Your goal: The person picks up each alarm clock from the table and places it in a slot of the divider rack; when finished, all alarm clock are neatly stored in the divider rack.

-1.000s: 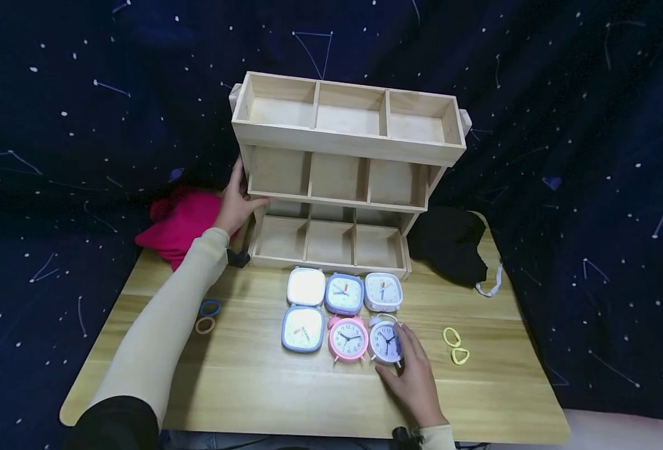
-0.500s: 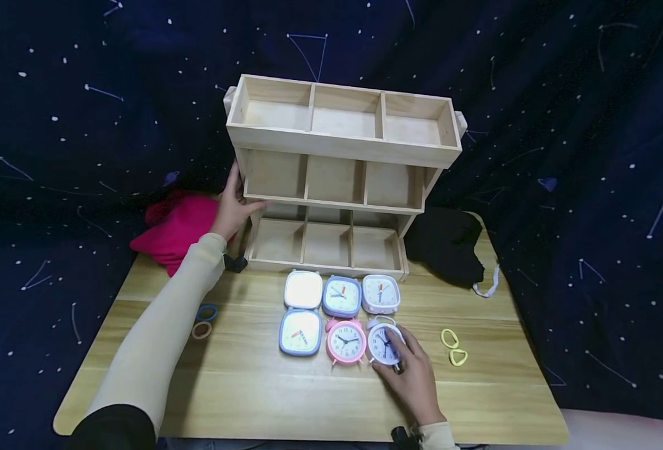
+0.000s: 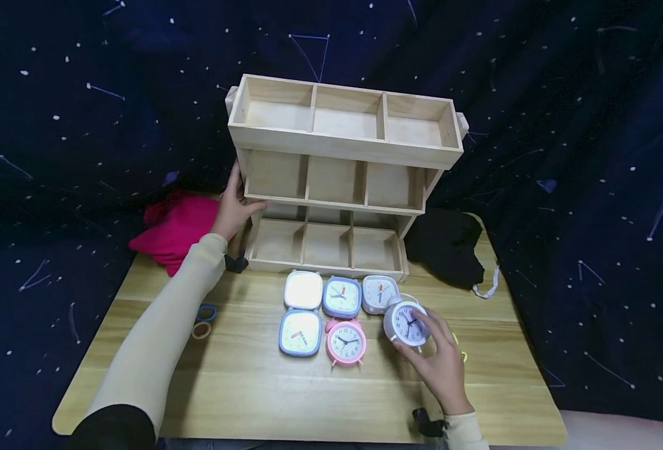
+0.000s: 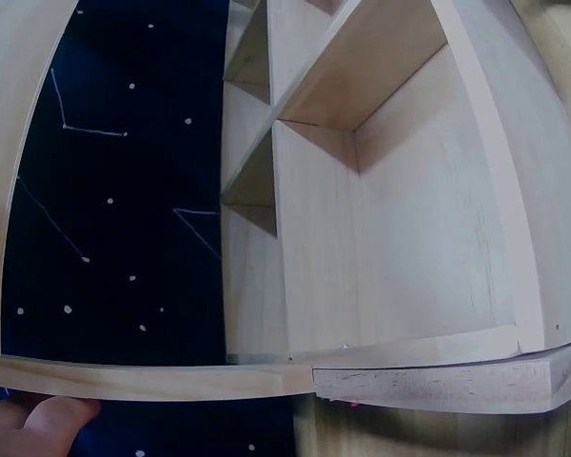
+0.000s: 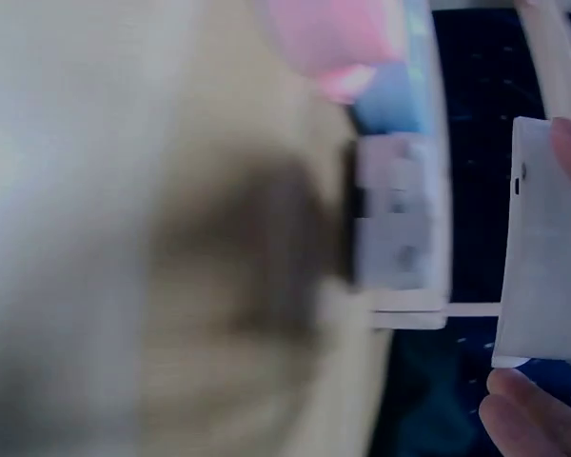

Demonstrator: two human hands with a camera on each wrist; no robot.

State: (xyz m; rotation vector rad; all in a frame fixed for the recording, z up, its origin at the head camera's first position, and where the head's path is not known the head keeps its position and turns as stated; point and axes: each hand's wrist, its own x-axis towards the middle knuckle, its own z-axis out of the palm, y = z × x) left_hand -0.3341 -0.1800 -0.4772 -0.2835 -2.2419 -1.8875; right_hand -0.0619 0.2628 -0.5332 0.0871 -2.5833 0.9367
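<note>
White round alarm clock (image 3: 407,323) is gripped by the right hand (image 3: 440,365), lifted off the table (image 3: 252,387). Wooden shelf (image 3: 339,181) side is clasped by the left hand (image 3: 234,206).

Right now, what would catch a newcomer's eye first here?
A three-tier wooden shelf stands at the table's back, its left side gripped by the left hand. In front, the right hand holds a white round alarm clock just above five clocks laid in rows.

Cream sleeves (image 3: 157,337) — snug, long
</note>
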